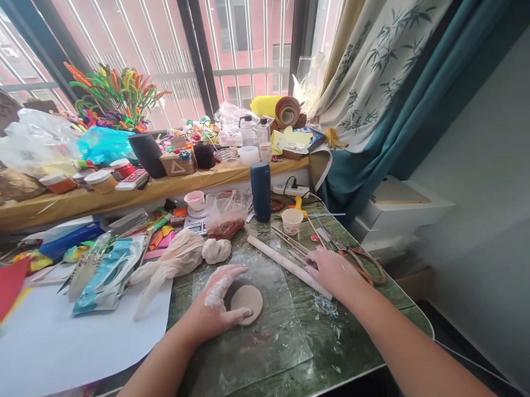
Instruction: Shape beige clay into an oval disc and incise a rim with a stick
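Observation:
A flat, round disc of pale clay lies on a clear sheet on the green table. My left hand, dusted with white, curves around the disc's left side with fingers and thumb apart. Its thumb rests on the disc's lower edge. My right hand is at the right, just beyond a pale rolling pin, with bent fingers closed at the end of a thin wooden tool. The fingertips are partly hidden. More thin wooden sticks lie beside that hand.
A white clay lump, a paper cup and a dark blue bottle stand behind the sheet. Scissors lie at the right. White paper and a blue tool pack cover the left. A crowded windowsill runs behind.

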A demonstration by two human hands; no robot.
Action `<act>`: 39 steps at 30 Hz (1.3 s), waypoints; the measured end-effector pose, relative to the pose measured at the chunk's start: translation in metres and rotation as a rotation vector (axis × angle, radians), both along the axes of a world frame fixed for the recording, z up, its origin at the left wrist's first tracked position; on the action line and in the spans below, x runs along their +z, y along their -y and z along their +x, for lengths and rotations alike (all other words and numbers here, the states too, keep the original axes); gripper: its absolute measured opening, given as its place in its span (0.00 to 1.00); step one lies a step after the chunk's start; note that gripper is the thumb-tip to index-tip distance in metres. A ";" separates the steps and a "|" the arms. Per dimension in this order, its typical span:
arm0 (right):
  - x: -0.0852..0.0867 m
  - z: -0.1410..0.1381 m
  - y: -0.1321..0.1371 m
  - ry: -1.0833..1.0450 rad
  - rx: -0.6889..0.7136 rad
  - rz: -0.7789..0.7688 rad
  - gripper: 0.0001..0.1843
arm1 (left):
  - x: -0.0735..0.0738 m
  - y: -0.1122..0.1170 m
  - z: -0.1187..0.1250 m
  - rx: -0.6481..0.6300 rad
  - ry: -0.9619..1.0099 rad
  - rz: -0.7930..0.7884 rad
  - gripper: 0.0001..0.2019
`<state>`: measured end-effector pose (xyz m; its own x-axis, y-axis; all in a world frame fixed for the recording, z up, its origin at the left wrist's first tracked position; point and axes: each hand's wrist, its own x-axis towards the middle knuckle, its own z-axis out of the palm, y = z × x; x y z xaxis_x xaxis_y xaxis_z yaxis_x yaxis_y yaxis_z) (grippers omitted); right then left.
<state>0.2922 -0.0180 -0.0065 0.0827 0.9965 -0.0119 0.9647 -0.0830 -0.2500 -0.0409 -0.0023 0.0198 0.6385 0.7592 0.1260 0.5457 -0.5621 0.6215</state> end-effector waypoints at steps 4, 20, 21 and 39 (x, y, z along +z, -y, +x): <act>-0.002 -0.003 -0.006 0.020 0.021 0.005 0.09 | 0.007 -0.007 -0.016 -0.068 -0.089 -0.053 0.48; 0.005 -0.079 0.041 -1.360 -0.250 0.265 0.18 | -0.001 -0.004 -0.011 -0.091 -0.107 -0.111 0.46; -0.004 -0.086 0.042 -1.426 -0.264 0.241 0.19 | 0.000 -0.005 -0.011 -0.109 -0.099 -0.103 0.47; -0.010 -0.100 0.046 -1.240 -0.085 0.105 0.20 | 0.000 -0.007 0.006 -0.089 -0.079 -0.093 0.46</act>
<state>0.1925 -0.0645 -0.0167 0.1367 0.9894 -0.0487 0.0669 -0.0582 -0.9961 -0.0352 0.0045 0.0197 0.7091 0.7051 0.0046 0.5452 -0.5524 0.6305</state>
